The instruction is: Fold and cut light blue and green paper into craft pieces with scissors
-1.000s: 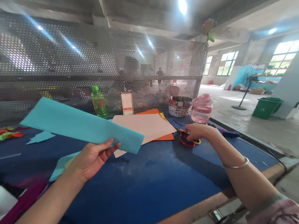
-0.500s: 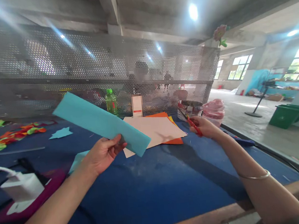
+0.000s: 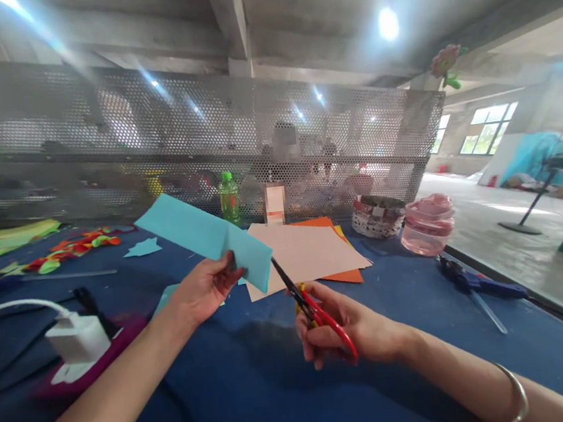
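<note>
A folded light-blue strip of paper is pinched between the thumb and fingers of my left hand, held tilted above the table. My right hand grips red-handled scissors. Their dark blades point up and left, with the tip close to the strip's right end; whether they touch it I cannot tell. Behind the strip lies a stack of pale pink paper with orange sheets under it. More light-blue paper is partly hidden behind my left wrist.
A white charger sits on a purple power strip at left. Beyond are a blue paper star, a green bottle, a round basket and a pink container. A blue glue gun lies near the right edge.
My right hand has come left from beside the basket, bringing the scissors to the right end of the paper strip. The view has turned slightly left.
</note>
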### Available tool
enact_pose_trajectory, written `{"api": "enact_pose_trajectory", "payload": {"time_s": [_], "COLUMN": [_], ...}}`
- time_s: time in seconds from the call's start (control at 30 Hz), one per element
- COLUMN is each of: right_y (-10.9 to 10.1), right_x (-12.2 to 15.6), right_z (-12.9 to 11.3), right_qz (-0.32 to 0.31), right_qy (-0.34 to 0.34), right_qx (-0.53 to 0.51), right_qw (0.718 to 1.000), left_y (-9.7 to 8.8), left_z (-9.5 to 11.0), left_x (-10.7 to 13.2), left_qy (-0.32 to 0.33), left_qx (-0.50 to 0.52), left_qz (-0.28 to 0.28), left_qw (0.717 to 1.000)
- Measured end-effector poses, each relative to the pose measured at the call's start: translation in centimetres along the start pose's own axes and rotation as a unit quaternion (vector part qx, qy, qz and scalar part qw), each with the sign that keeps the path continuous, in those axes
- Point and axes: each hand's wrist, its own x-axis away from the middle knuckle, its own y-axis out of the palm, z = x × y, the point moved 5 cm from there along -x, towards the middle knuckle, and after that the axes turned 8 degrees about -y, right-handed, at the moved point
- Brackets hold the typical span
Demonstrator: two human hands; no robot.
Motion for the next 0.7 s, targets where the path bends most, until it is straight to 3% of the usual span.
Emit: {"api": "enact_pose_trajectory", "payload": {"time_s": [0.23,0.5,0.7], "right_y": [-0.73,0.2,-0.23], "right_x": [-0.06,0.41,0.0], "right_z": [1.0,0.86,0.9], "right_qz": [0.019,-0.03,-0.013], "right_qy": [-0.011,-0.014,-0.018], "right_qx": [-0.012,-0.101,-0.092], "right_qw": [1.0,0.994,0.996], "left_y": [0.29,0.14,0.06], "left_z": [0.37,0.43,0.48], "left_x": [0.27,0.16,0.0], "left_qy": [0.027,0.03,0.028], "left_qx": [-0.011,-0.035,-0.034], "left_qz": [0.03,0.03,0.025], "left_qw": [0.999,0.998,0.999]}}
